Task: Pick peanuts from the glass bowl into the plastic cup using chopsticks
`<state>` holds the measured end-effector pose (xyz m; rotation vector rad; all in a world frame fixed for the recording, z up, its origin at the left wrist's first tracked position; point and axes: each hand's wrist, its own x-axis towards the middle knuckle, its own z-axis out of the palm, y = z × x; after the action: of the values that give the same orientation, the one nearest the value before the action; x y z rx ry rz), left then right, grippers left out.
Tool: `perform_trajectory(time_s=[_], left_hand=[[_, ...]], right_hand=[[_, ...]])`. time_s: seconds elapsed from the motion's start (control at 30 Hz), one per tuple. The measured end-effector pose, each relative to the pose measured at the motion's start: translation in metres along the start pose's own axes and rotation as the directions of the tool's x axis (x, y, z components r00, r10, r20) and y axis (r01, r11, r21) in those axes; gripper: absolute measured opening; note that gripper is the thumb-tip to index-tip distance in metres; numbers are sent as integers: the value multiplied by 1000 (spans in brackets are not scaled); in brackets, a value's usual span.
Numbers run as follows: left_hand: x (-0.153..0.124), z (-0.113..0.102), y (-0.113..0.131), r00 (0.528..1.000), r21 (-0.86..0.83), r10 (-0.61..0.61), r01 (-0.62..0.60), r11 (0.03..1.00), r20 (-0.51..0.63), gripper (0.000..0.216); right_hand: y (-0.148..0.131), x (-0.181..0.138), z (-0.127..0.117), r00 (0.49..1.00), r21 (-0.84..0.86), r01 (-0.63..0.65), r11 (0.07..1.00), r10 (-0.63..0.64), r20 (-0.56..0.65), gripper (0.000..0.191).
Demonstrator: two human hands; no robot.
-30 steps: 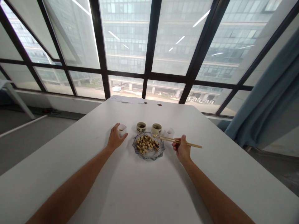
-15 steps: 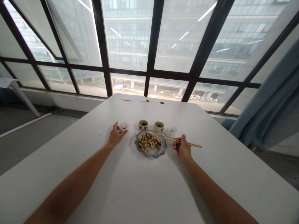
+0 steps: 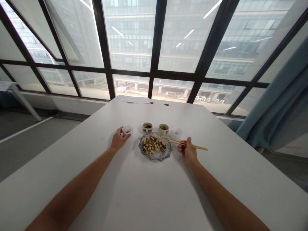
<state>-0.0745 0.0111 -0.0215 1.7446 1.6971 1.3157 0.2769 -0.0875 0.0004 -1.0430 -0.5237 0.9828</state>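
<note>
A scalloped glass dish (image 3: 155, 156) of mixed nuts and beans sits mid-table. My right hand (image 3: 187, 152) is closed on a pair of wooden chopsticks (image 3: 198, 147), whose tips reach over the dish's right side. My left hand (image 3: 117, 140) cups a small white plastic cup (image 3: 127, 130) left of the dish, thumb and fingers around it. Behind the dish stand two small ceramic cups (image 3: 147, 127) (image 3: 163, 129), and another small white plastic cup (image 3: 177, 132) sits to their right.
The white table (image 3: 144, 195) runs toward a wall of large windows. Papers (image 3: 131, 99) lie at its far edge, near two round cable holes (image 3: 166, 104). A blue curtain (image 3: 279, 106) hangs at the right. Grey floor lies to the left.
The view has shifted slightly. The chopstick tips have edged a little further over the dish. My left hand stays on the white cup.
</note>
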Motion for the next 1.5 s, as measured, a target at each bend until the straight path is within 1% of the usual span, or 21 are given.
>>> perform_trajectory(time_s=[0.17,0.27,0.37,0.57,0.97,1.07,1.17,1.23,1.27,1.33,1.4,1.43,1.5], left_hand=[[-1,-1,2,1000,48,-3,1,999,25,72],[-1,-2,2,999,56,4,-6,998,34,69],[-1,-2,1,999,22,12,-13,1000,33,65],[-1,-1,-4,998,-75,61,-60,995,6,66],[0,1,-5,992,-167,124,-122,978,5,63],[-2,4,-4,986,-217,169,-162,963,12,65],[-4,7,0,980,-297,194,-174,939,39,67],[-6,9,3,976,-311,210,-185,932,50,66],[-7,10,5,973,-296,226,-202,934,52,65],[-8,10,8,961,-242,273,-254,936,49,62],[-9,9,10,948,-191,316,-304,934,38,60],[-10,9,11,943,-175,330,-320,931,30,59],[-10,8,12,937,-156,348,-340,927,21,59]], right_hand=[[-1,0,1,1000,4,-3,1000,3,15,52],[0,0,0,1000,8,0,1000,0,27,54],[1,1,-1,999,11,12,1000,-12,45,55],[1,2,-2,996,22,6,1000,-8,93,56],[-2,0,1,998,27,-13,1000,12,58,56],[-6,1,0,999,56,-38,998,39,-16,56],[-13,3,0,996,82,-40,996,46,-75,55],[-18,1,4,997,79,3,997,3,-72,55],[-20,-2,8,997,69,46,997,-42,-59,55],[-22,-11,20,985,34,173,984,-173,3,56],[-23,-22,38,942,-22,317,948,-313,120,57],[-22,-29,48,915,-51,371,927,-356,187,57],[-20,-39,71,867,-113,439,891,-388,312,55]])
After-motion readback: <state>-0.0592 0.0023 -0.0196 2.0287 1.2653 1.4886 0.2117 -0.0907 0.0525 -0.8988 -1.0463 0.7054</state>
